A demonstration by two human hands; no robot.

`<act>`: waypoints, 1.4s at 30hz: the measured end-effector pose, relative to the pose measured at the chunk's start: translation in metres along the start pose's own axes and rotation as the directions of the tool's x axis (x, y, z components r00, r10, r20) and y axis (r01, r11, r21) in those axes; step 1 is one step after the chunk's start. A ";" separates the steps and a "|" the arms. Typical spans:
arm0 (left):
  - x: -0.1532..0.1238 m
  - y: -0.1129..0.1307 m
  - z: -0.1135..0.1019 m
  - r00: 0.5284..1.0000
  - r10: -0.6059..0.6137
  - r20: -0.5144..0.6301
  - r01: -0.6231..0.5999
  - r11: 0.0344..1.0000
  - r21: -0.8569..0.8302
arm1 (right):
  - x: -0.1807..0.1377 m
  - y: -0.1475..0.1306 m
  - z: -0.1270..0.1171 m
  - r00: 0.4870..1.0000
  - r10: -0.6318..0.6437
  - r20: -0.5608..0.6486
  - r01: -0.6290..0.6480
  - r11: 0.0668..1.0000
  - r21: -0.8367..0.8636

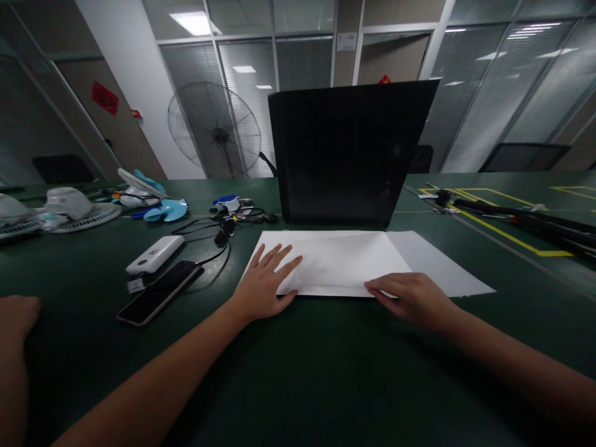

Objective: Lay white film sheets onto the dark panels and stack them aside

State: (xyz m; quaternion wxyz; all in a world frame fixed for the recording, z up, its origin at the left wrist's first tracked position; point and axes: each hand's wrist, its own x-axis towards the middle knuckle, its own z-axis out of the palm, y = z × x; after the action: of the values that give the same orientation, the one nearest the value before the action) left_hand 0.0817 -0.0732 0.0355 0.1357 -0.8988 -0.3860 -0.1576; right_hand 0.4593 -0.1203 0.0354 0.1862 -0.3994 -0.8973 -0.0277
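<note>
A folded white sheet of paper (pixel 354 261) lies on the dark green table (pixel 298 372) in front of a black laptop (pixel 347 152) whose dark screen stands upright. My left hand (pixel 266 282) rests flat on the paper's left part with fingers spread, holding nothing. My right hand (pixel 410 298) presses on the paper's near edge, fingers stretched out and pointing left. A single layer of the sheet extends to the right beyond the fold.
Left of the paper lie a black phone (pixel 156 292) and a white power bank (pixel 155 253) with cables. Fan parts (pixel 65 211) and blue blades (pixel 165 211) sit farther left. Another person's hand (pixel 13 316) shows at the left edge. Black rods (pixel 521 220) lie at right.
</note>
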 end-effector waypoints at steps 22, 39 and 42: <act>0.000 -0.073 -0.037 0.963 0.117 -0.243 -0.142 0.986 -0.089 | -0.015 0.072 0.001 1.000 0.007 -0.010 -0.009 0.982 -0.190; -0.015 -0.093 -0.012 0.906 -0.184 0.381 0.235 0.968 -0.092 | -0.013 0.065 -0.004 0.990 -0.135 0.031 0.134 0.990 0.048; -0.015 -0.093 -0.005 0.890 -0.193 0.414 0.244 0.967 -0.073 | -0.013 0.065 -0.007 0.992 -0.104 0.071 0.098 0.992 0.077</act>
State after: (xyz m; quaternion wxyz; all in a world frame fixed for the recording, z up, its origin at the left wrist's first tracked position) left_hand 0.0026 -0.0236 0.0455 -0.0210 -0.8693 -0.4939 -0.0068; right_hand 0.5168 -0.0862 0.0305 0.1652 -0.3471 -0.9231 0.0107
